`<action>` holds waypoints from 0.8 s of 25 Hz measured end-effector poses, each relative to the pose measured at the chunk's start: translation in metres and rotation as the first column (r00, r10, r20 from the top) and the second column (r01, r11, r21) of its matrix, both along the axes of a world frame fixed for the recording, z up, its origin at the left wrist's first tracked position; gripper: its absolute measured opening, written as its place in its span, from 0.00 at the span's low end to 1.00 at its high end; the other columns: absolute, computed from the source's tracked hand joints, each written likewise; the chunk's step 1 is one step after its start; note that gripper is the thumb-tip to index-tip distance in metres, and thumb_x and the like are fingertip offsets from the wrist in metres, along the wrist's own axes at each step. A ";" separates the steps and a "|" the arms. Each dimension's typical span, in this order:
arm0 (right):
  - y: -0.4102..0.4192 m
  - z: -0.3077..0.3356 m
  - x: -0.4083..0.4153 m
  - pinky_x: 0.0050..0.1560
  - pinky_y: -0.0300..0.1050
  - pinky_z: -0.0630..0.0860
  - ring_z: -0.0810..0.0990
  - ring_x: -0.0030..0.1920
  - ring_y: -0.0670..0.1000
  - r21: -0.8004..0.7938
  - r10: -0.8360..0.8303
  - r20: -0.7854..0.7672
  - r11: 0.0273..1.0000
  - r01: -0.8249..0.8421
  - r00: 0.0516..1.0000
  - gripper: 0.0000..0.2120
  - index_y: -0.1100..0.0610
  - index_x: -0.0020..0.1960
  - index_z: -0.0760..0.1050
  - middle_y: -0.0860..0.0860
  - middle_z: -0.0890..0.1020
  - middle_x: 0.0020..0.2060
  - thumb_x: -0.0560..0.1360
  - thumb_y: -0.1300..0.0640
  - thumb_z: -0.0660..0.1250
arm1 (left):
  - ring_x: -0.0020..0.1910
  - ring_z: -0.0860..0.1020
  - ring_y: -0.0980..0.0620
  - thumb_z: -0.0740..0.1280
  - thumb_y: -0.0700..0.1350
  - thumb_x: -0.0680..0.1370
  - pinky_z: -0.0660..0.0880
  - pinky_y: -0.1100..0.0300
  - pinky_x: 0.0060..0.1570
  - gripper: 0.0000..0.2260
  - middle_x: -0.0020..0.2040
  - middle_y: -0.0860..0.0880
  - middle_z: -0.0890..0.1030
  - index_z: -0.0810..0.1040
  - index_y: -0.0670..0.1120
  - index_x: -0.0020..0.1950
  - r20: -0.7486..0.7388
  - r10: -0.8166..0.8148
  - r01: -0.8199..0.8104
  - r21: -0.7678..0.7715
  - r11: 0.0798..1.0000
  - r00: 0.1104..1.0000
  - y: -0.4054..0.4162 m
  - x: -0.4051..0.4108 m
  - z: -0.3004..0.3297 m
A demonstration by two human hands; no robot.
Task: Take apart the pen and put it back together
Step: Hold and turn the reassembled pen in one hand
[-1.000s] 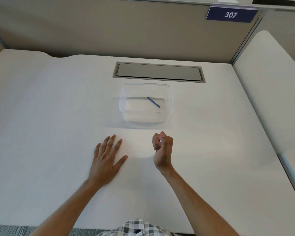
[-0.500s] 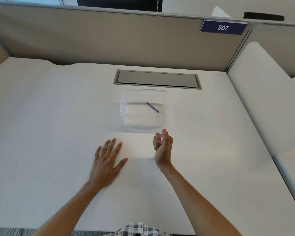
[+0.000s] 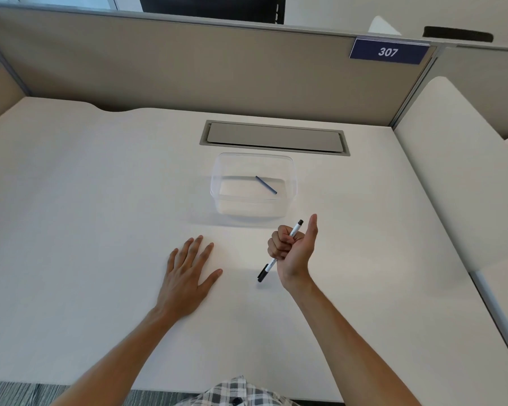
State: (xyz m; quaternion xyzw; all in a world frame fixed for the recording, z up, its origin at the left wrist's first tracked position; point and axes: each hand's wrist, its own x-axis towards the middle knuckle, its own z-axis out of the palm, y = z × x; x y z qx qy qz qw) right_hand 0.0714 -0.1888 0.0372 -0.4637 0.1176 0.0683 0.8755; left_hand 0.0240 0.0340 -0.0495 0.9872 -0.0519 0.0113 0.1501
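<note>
My right hand point(image 3: 294, 247) grips a white pen point(image 3: 295, 230) with black ends in a fist, thumb stuck up. The pen slants from lower left to upper right, its black cap end point(image 3: 263, 273) poking out below the fist. My left hand point(image 3: 188, 273) lies flat on the white desk point(image 3: 100, 230), fingers spread, to the left of the pen. A thin blue rod point(image 3: 266, 184), like a pen refill, lies inside a clear plastic box point(image 3: 217, 186) just beyond both hands.
A grey cable hatch point(image 3: 273, 137) is set into the desk behind the box. A beige partition point(image 3: 188, 68) with a blue "307" label point(image 3: 388, 51) closes the back. A second white desk surface point(image 3: 452, 186) adjoins on the right.
My right hand has turned palm toward me and the thumb lifted, so the pen in the fist now shows. The camera tilted up a little. My left hand stayed flat.
</note>
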 end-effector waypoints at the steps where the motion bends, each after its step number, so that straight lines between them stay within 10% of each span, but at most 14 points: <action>1: -0.002 0.001 -0.001 0.26 0.43 0.46 0.48 0.25 0.49 0.030 0.007 -0.019 1.000 -0.007 1.000 0.28 0.53 0.29 0.50 0.46 0.53 0.21 0.79 0.35 0.45 | 0.78 0.50 0.50 0.46 0.67 0.77 0.48 0.48 0.76 0.31 0.80 0.51 0.53 0.56 0.55 0.78 0.001 0.000 0.000 0.000 1.000 1.000 0.000 0.000 0.000; 9: -0.009 0.008 -0.003 0.27 0.43 0.50 0.50 0.26 0.49 0.137 0.006 -0.057 0.991 0.002 0.998 0.20 0.54 0.29 0.58 0.47 0.57 0.23 0.77 0.47 0.51 | 0.78 0.50 0.50 0.46 0.67 0.78 0.49 0.48 0.76 0.30 0.80 0.51 0.54 0.56 0.56 0.77 0.005 0.003 -0.003 0.012 1.000 1.000 0.001 0.000 -0.003; 16: -0.010 0.000 -0.008 0.42 0.41 0.72 0.76 0.36 0.48 -0.267 -0.013 0.021 0.963 0.018 1.000 0.23 0.58 0.38 0.78 0.48 0.80 0.32 0.85 0.55 0.50 | 0.78 0.50 0.50 0.46 0.67 0.77 0.49 0.47 0.76 0.31 0.80 0.51 0.54 0.56 0.55 0.77 0.012 -0.001 0.001 0.004 1.000 1.000 0.001 0.000 -0.003; 20: -0.016 -0.008 -0.014 0.32 0.35 0.63 0.66 0.30 0.45 -0.466 -0.022 0.087 0.883 0.060 0.996 0.22 0.60 0.46 0.84 0.48 0.68 0.28 0.85 0.50 0.56 | 0.78 0.50 0.50 0.46 0.66 0.77 0.49 0.47 0.75 0.31 0.80 0.51 0.54 0.57 0.55 0.77 0.017 -0.003 0.003 0.000 1.000 1.000 0.001 0.000 -0.003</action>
